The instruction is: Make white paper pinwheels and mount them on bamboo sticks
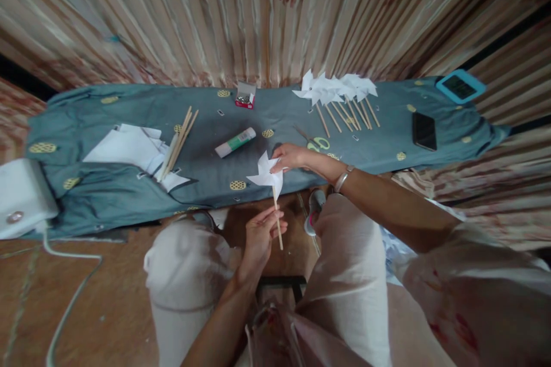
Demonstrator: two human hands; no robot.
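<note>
A white paper pinwheel (263,174) on a thin wooden stick (276,200) is held over the near edge of the cloth. My left hand (262,229) pinches the stick below the paper blades, and the stick's lower end sticks out past the fingers. My right hand (289,158) is closed on the pinwheel's right side near its centre, fingertips on the paper. Beyond the hands lie a glue stick (235,142) with a green and white label and a pair of scissors (317,142) with yellow-green handles.
Finished pinwheels (340,89) lie in a row at the back right. A small box of metal pins (245,95) stands behind the glue. White paper sheets (124,146) and loose sticks (181,140) are left; a phone (424,131), blue-framed device (460,87) right; a white corded box (26,198) far left.
</note>
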